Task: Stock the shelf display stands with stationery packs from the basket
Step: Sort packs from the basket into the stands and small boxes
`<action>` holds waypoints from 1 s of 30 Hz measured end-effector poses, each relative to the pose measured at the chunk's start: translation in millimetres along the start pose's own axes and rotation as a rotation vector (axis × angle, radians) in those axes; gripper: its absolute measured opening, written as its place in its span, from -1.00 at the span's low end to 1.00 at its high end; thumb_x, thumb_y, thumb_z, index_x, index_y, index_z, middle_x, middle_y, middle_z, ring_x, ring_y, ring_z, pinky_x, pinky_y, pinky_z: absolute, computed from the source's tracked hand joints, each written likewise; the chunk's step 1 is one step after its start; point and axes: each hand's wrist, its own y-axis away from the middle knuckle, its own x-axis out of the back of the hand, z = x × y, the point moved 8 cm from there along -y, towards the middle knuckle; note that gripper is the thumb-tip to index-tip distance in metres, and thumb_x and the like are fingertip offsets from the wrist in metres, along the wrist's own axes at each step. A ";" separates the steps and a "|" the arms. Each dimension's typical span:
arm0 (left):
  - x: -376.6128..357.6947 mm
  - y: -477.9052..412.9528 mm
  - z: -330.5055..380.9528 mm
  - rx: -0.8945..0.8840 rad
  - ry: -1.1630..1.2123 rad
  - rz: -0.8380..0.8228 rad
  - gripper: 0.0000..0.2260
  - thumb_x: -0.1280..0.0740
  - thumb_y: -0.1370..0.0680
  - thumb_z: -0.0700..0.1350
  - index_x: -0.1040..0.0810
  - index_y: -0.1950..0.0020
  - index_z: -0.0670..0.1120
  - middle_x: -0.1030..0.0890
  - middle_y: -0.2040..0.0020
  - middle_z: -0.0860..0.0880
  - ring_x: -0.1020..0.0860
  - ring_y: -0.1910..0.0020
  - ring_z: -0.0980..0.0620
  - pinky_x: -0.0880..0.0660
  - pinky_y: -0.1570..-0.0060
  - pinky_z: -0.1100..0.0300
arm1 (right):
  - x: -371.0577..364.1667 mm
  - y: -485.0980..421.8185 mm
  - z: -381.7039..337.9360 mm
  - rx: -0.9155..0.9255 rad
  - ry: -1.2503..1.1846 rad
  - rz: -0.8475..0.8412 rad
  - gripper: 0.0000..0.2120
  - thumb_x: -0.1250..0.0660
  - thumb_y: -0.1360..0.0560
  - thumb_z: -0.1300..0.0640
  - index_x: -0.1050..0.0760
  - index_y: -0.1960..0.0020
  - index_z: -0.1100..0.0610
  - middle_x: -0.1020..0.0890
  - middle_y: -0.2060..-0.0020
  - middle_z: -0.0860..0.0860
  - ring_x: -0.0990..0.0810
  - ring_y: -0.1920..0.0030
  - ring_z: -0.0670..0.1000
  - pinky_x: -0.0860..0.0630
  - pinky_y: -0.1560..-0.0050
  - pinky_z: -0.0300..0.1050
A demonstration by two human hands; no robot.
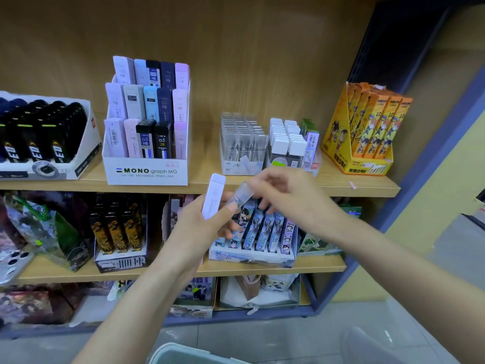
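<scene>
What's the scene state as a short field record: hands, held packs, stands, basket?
left hand: grips white pack
right hand: pinches clear pack
MONO stand: upper shelf, stocked with packs
clear-pack stand: upper shelf, right of MONO stand
basket: bottom edge, only rim visible
</scene>
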 end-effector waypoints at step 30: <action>31.4 -16.8 8.6 0.049 -0.145 0.081 -0.75 -0.16 -0.63 -0.02 -0.33 0.18 -0.13 -0.35 0.32 -0.08 -0.18 0.52 0.08 -0.08 0.56 0.28 | 84.6 -130.6 -41.5 0.303 0.337 0.348 -0.90 -0.30 -0.53 0.25 -0.60 0.04 0.19 -0.59 0.24 0.02 -0.61 0.23 -0.02 -0.57 -0.06 -0.03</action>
